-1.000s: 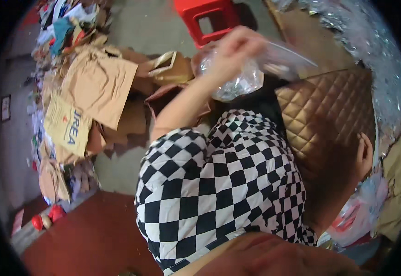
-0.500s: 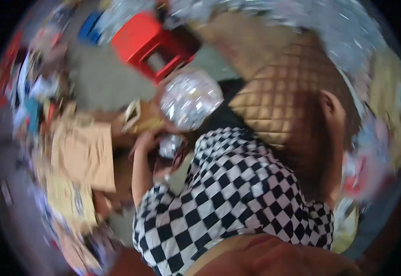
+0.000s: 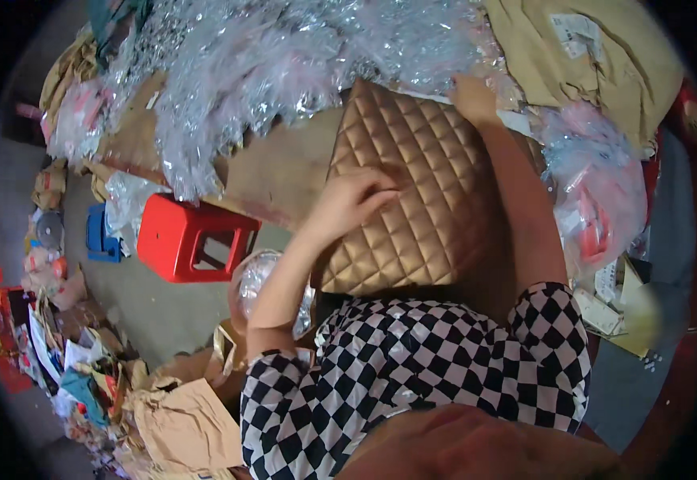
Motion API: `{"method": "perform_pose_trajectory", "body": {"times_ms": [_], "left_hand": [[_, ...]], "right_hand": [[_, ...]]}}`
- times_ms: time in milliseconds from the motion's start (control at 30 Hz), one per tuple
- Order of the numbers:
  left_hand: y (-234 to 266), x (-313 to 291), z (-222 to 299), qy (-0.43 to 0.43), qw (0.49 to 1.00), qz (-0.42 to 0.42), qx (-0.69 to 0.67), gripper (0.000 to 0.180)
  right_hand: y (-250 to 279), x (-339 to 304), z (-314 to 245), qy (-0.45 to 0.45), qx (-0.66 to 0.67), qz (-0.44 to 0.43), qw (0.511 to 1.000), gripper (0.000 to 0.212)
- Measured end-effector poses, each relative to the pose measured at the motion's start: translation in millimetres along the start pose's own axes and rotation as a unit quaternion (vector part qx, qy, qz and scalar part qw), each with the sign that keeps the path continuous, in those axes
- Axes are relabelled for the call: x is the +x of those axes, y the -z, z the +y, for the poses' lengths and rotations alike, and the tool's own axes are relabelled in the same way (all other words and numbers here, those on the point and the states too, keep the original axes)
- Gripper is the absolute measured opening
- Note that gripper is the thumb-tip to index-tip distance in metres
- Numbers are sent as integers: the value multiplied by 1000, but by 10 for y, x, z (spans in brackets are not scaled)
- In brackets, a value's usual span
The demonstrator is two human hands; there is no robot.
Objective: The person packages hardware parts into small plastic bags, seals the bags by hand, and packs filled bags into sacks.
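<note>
A brown quilted pad (image 3: pixel 412 224) with a diamond pattern lies in front of me, close to my body. Over its left part hovers or rests my left hand (image 3: pixel 355 200), fingers loosely bent and a gap between thumb and fingers, with nothing visible in them. My right arm stretches along the pad's right side. At the pad's far right corner, my right hand (image 3: pixel 473 98) is beside a heap of clear plastic bags (image 3: pixel 284 60); its fingertips are too unclear to show a grip. A clear plastic bag (image 3: pixel 259 284) with shiny contents sits low, left of the pad, partly behind my left forearm.
Left of the pad stands a red plastic stool (image 3: pixel 196 240), with a small blue stool (image 3: pixel 103 234) farther left. Brown paper (image 3: pixel 188 424) and mixed scraps lie at lower left. Tan sacking (image 3: pixel 596 64) is at far right, above pinkish plastic bags (image 3: pixel 592 192).
My view has swung, bringing the plastic heap nearer the centre. My left hand has come up from the low bag to above the pad. My right hand has reached to the pad's far corner.
</note>
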State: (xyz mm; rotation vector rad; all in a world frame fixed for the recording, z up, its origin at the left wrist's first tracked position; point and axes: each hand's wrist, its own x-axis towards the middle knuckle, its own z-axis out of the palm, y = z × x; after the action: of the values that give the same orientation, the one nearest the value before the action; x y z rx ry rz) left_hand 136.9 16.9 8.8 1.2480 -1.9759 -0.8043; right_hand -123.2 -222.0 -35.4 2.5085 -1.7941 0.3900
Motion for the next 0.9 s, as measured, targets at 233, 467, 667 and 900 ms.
{"method": "perform_pose_trajectory", "body": {"times_ms": [233,467,667,900], "left_hand": [[-680,1064,-298,162,879,91,-439,54],[-788,1144,-688,219,863,53,-452,29],[-771,1086,-520,8,976,80,-202,20],[-599,970,79,-220,965,52,136,18]], "right_hand": [[142,186,35,-63,328,-102,937,29],[442,-257,187,101,142,112,978,25],[35,-324,1267,-70,50,127,988,17],[821,-1179,149,41,521,-162,837,30]]}}
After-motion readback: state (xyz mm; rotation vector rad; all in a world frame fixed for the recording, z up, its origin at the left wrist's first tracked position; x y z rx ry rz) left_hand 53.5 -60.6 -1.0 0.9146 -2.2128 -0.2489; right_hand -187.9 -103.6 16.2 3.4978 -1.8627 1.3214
